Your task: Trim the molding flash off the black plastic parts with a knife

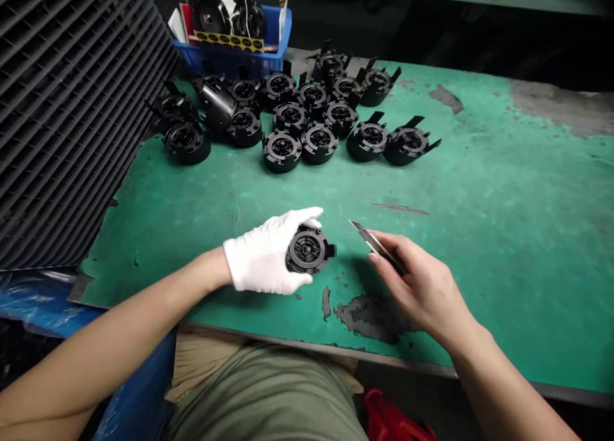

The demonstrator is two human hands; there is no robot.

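My left hand [271,253], in a white glove, is wrapped round a round black plastic part [308,250] at the middle of the green table. Its thumb and fingers lie on either side of the part, whose ringed face points up. A small tab sticks out on the part's right side. To the right, my bare right hand [419,278] grips a utility knife [377,246], its blade pointing up and left. The blade tip is a short way from the black part and does not touch it.
Several similar black parts [282,148] stand across the back of the green table [503,236]. Behind them is a blue bin [275,60] with black parts and a yellow strip. A black ribbed panel [71,108] rises at the left. Worn patches mark the table near its front edge.
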